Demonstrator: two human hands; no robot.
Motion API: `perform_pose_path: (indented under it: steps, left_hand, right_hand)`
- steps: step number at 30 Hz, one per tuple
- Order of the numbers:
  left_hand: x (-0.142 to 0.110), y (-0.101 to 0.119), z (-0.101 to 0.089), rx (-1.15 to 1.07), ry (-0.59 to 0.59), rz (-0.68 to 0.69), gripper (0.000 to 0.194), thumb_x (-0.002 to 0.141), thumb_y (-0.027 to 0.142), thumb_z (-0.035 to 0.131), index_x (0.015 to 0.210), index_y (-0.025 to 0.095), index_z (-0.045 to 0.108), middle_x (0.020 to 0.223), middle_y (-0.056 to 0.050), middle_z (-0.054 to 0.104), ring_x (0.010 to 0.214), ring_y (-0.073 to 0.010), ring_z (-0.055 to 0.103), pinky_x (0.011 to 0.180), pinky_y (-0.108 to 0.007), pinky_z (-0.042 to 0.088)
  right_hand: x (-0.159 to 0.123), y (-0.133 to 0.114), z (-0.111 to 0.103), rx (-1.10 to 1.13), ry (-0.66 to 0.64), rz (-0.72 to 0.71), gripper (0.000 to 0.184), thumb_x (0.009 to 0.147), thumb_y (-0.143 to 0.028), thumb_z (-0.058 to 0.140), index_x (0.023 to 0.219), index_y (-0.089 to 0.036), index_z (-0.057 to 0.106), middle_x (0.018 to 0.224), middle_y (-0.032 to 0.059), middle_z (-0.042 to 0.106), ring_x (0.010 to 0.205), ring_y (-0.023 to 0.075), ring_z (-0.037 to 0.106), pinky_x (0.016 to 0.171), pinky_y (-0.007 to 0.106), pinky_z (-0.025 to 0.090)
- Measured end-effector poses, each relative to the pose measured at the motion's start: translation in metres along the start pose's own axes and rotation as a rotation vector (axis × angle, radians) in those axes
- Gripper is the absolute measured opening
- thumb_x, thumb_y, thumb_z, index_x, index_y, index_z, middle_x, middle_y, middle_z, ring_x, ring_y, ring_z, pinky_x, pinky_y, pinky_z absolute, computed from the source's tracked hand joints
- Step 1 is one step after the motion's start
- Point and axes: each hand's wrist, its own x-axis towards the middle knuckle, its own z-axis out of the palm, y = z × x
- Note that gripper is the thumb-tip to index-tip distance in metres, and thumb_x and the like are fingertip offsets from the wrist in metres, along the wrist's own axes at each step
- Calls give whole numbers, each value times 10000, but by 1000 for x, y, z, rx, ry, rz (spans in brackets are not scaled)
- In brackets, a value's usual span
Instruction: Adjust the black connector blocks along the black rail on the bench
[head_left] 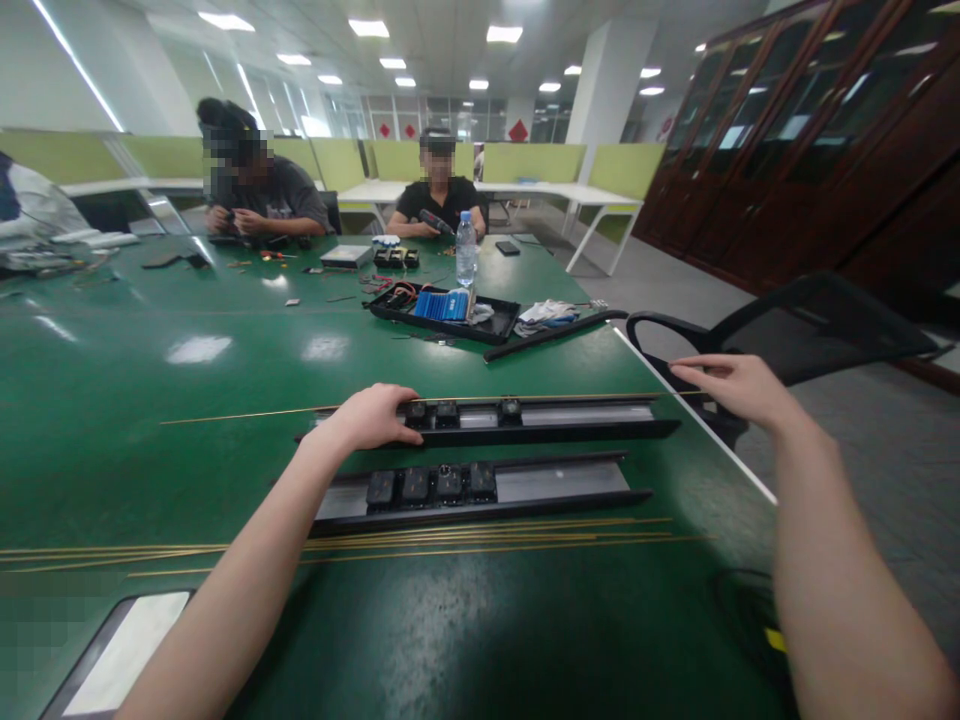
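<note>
My left hand is closed around the far black rail, thumb on its front wall and fingers at its back edge, beside a black socket module. Along the rail's back edge runs a thin brass rod. My right hand hovers by the table's right edge, thumb and forefinger pinched together just above the rod's right end. Whatever may be between those fingertips is too small to make out. Nearer to me lies a second black rail with several black socket modules in it.
Several brass rods lie in front of the near rail. A black tray with a blue part, a water bottle and gloves stand farther back. Co-workers sit across the table. An office chair is at right.
</note>
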Motion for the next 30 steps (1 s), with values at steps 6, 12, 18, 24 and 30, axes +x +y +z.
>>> perform_pose_path:
  steps: [6,12,18,24,30]
  left_hand:
    - [-4,1,-2,41,-24,-57,766,673,700,711,1292,252,656,1266,-110,714,1132,-343,664,914,-379,521]
    - [-3,-1,-2,41,-26,-65,820,660,739,692,1301,230,649,1270,-130,710,1121,-353,667,902,-390,522]
    - [-4,1,-2,56,-31,-82,832,657,749,684,1322,252,633,1286,-118,703,1125,-345,667,889,-379,525]
    - [-1,-2,-1,-8,-32,-22,788,677,671,723,1340,257,617,1305,-104,695,1164,-327,654,941,-365,512]
    - [-2,-2,-2,-39,-17,4,769,680,597,755,1353,256,609,1316,-92,691,1181,-320,648,960,-356,511]
  right_hand:
    - [-3,-16,1,52,74,-12,533,805,-605,657,1051,-150,787,775,98,716,631,180,527,630,336,388]
    - [-2,-41,11,35,47,-193,426,842,-540,623,977,-172,790,894,75,752,656,163,536,659,313,407]
    - [-6,-85,44,66,-72,-470,331,878,-480,601,974,-224,786,972,59,768,804,203,645,749,327,484]
    - [-15,-110,79,118,-196,-672,262,844,-423,690,1022,-245,762,1028,54,762,966,245,678,901,403,525]
    - [-26,-125,109,117,-110,-777,246,879,-376,669,1074,-244,739,1003,58,762,933,242,678,846,401,525]
